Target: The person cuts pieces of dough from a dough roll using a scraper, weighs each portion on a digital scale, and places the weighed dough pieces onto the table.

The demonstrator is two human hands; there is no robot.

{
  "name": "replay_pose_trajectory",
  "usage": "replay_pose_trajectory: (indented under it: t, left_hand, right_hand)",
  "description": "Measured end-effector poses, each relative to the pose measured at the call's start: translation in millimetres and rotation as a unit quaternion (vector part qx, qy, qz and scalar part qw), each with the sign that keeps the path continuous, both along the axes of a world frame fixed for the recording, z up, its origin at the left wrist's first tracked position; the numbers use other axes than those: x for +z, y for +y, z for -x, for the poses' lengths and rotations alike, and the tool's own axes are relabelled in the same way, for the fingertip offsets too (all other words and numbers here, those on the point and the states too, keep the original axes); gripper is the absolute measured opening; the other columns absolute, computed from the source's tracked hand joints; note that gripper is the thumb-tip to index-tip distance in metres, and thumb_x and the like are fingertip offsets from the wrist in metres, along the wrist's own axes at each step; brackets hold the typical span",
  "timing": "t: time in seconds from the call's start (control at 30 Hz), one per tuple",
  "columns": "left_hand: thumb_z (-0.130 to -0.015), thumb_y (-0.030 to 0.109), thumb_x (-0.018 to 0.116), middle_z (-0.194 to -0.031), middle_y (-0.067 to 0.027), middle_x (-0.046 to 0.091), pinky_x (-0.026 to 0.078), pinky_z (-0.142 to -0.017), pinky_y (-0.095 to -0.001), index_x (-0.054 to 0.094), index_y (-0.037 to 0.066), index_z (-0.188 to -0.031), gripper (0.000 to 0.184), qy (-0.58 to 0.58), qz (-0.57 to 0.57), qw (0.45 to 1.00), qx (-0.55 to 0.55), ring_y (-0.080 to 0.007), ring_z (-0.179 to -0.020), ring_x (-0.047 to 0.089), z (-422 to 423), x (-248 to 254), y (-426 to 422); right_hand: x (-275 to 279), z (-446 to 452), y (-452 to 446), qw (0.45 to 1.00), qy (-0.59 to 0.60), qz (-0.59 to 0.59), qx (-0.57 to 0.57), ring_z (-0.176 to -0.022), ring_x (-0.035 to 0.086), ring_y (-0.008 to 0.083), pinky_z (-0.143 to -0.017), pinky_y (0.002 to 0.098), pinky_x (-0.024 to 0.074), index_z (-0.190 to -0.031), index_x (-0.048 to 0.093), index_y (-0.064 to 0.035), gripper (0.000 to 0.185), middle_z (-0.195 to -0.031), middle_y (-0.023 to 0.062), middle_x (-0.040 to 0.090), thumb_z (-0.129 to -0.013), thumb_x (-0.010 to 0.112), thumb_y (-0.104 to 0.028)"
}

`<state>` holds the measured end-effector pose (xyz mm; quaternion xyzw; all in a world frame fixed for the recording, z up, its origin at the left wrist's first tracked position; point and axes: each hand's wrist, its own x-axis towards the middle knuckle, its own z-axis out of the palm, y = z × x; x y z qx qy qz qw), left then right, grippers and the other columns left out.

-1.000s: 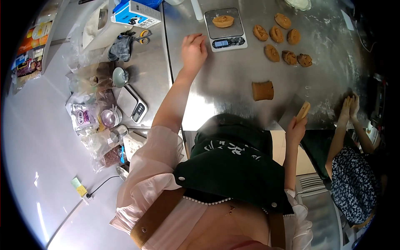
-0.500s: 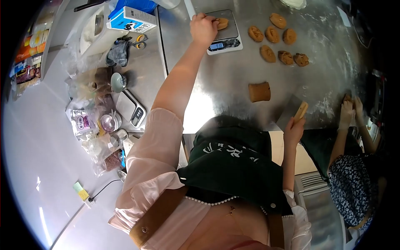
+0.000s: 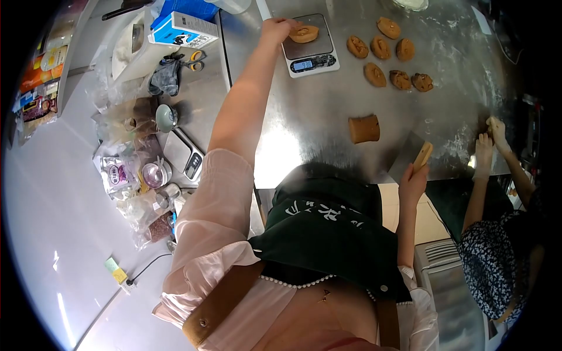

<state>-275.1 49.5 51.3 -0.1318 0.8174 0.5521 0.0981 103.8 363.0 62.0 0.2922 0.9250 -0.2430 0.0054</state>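
My left hand (image 3: 278,29) reaches to the digital scale (image 3: 314,65), its fingers closed at the left end of an oval brown dough piece (image 3: 305,35) on the scale's plate. The fingertips are partly hidden. My right hand (image 3: 412,182) grips the wooden handle of a metal scraper (image 3: 422,155) at the table's front edge. A thick brown dough block (image 3: 364,129) lies to the left of the scraper. Several oval dough pieces (image 3: 380,48) are grouped to the right of the scale.
At the right, a co-worker's two hands (image 3: 490,140) are over the floured steel table (image 3: 316,117). To the left are a second scale (image 3: 193,159), a small bowl (image 3: 166,117), scissors (image 3: 195,61), a milk carton (image 3: 184,30) and plastic bags. A white bowl (image 3: 413,3) stands at the back.
My left hand has moved from beside the scale onto its dough piece, then shifted slightly left. My right hand keeps the scraper nearly still. The co-worker's hands have moved apart.
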Motion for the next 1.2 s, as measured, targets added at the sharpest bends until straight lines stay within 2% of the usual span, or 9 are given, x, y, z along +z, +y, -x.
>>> replay_pose_trajectory:
  t: [0.13,0.3,0.37,0.43,0.57,0.77,0.87,1.07,1.2]
  left_hand:
    - [-0.076,0.01,0.068,-0.086,-0.006,0.068,0.047,-0.075,-0.0279,0.069,-0.002,-0.094,0.022,0.025,-0.081,0.996,0.009,-0.0131,-0.082,0.06,-25.4,32.8,4.5]
    - [-0.08,0.007,0.065,-0.088,-0.0044,0.068,0.048,-0.07,-0.0249,0.069,0.0,-0.09,0.012,0.089,-0.014,0.989,-0.116,-0.0107,-0.08,0.059,-104.4,2.6,-6.8]
    - [-0.078,0.007,0.066,-0.084,-0.0053,0.066,0.049,-0.07,-0.027,0.068,0.003,-0.085,0.009,0.2,0.047,0.962,-0.181,-0.0141,-0.075,0.06,-153.1,-20.9,-3.8]
    - [-0.075,0.008,0.067,-0.081,-0.0083,0.063,0.049,-0.07,-0.0302,0.067,0.007,-0.08,0.006,0.145,0.1,0.962,-0.209,-0.0201,-0.077,0.062,-196.1,-31.0,3.6]
    - [-0.073,0.008,0.067,-0.077,-0.0088,0.061,0.047,-0.067,-0.0364,0.066,0.01,-0.077,0.004,0.174,0.14,0.951,-0.212,-0.0269,-0.077,0.059,-239.3,-34.6,14.1]
    - [-0.069,0.003,0.063,-0.085,-0.0036,0.06,0.042,-0.076,-0.0391,0.068,0.011,-0.083,0.017,0.303,0.24,0.873,-0.298,-0.0257,-0.089,0.056,-257.8,-52.8,8.4]
    - [-0.069,0.002,0.062,-0.091,-0.0022,0.06,0.041,-0.079,-0.0388,0.068,0.011,-0.087,0.021,0.312,0.248,0.859,-0.322,-0.0245,-0.093,0.054,-260.8,-54.7,3.2]
    - [-0.072,0.003,0.061,-0.092,-0.0043,0.06,0.044,-0.073,-0.0391,0.067,0.011,-0.087,0.018,0.29,0.279,0.855,-0.328,-0.027,-0.088,0.056,-248.2,-50.2,-1.4]
    - [-0.07,0.006,0.068,-0.097,-0.0097,0.06,0.045,-0.074,-0.0426,0.063,0.007,-0.096,0.026,0.323,0.274,0.889,-0.175,-0.0311,-0.088,0.056,-181.7,-32.8,5.2]
  right_hand:
    - [-8.3,-5.9,5.4,1.0,-0.015,-0.016,0.019,-0.074,0.065,0.0415,-0.064,0.0412,0.0543,-0.112,0.041,0.0028,0.033,-0.083,0.0265,0.063,-0.093,0.053,-0.021]
    - [-4.5,-1.9,3.2,1.0,-0.004,0.006,0.002,-0.073,0.064,0.0428,-0.064,0.0426,0.0538,-0.11,0.042,0.0028,0.032,-0.084,0.0274,0.063,-0.092,0.054,-0.021]
    - [-6.1,-2.6,4.3,1.0,-0.002,0.008,0.006,-0.073,0.064,0.0433,-0.064,0.0434,0.0533,-0.11,0.042,0.0028,0.032,-0.084,0.0277,0.063,-0.092,0.054,-0.02]
    - [-8.5,-5.1,5.9,1.0,0.005,0.015,0.015,-0.074,0.063,0.044,-0.063,0.0444,0.0528,-0.109,0.042,0.0028,0.031,-0.084,0.028,0.063,-0.092,0.054,-0.02]
    - [-5.5,-4.6,3.7,1.0,0.008,0.016,0.007,-0.075,0.063,0.0448,-0.063,0.0448,0.0518,-0.109,0.042,0.003,0.031,-0.083,0.0282,0.062,-0.092,0.053,-0.02]
    - [-8.1,-3.8,3.4,1.0,0.014,0.002,0.012,-0.077,0.062,0.0453,-0.066,0.0456,0.0512,-0.114,0.041,0.0041,0.035,-0.086,0.0291,0.061,-0.092,0.052,-0.02]
    - [-10.2,-6.5,3.8,1.0,0.015,-0.002,0.011,-0.077,0.062,0.0455,-0.066,0.046,0.0511,-0.116,0.04,0.0041,0.036,-0.086,0.0293,0.061,-0.092,0.053,-0.02]
    - [-7.4,-5.1,3.3,0.999,0.033,-0.012,0.021,-0.074,0.061,0.0462,-0.062,0.0472,0.0501,-0.112,0.041,0.0033,0.032,-0.082,0.0294,0.061,-0.091,0.054,-0.018]
    - [-6.7,-5.6,3.4,0.999,0.043,-0.01,0.023,-0.071,0.061,0.0462,-0.059,0.0473,0.0498,-0.107,0.041,0.0025,0.029,-0.078,0.0289,0.06,-0.091,0.054,-0.017]
